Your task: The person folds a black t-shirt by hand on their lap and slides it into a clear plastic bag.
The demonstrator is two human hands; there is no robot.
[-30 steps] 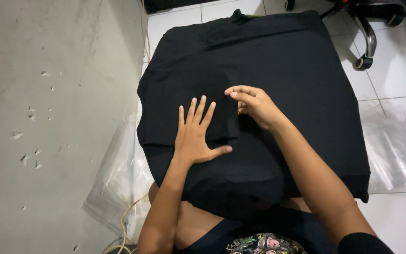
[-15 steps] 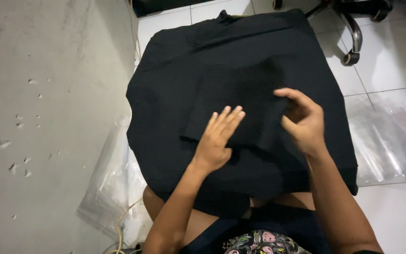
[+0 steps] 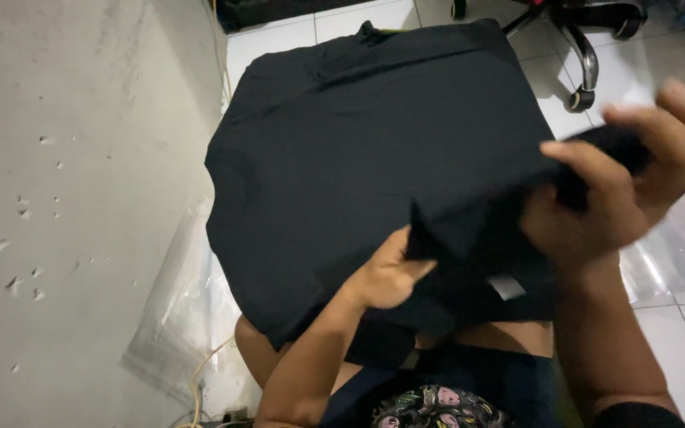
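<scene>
The floor (image 3: 660, 317) is of white tiles, and a grey wall (image 3: 81, 198) stands on the person's left. A clear plastic sheet (image 3: 176, 309) lies on the tiles next to the wall, and another clear sheet (image 3: 675, 254) lies on the right. The wheeled base of a chair (image 3: 580, 47) is at the top. A black shirt (image 3: 358, 135) is spread flat over a raised surface which it hides fully, just in front of the person's knees. The near part of the shirt is lifted and folded, and a small pale label (image 3: 507, 287) shows on it. The left hand (image 3: 390, 273) pinches this near fold from below. The right hand (image 3: 620, 190), blurred, is closed around a bunch of the cloth and holds it up at the right edge.
</scene>
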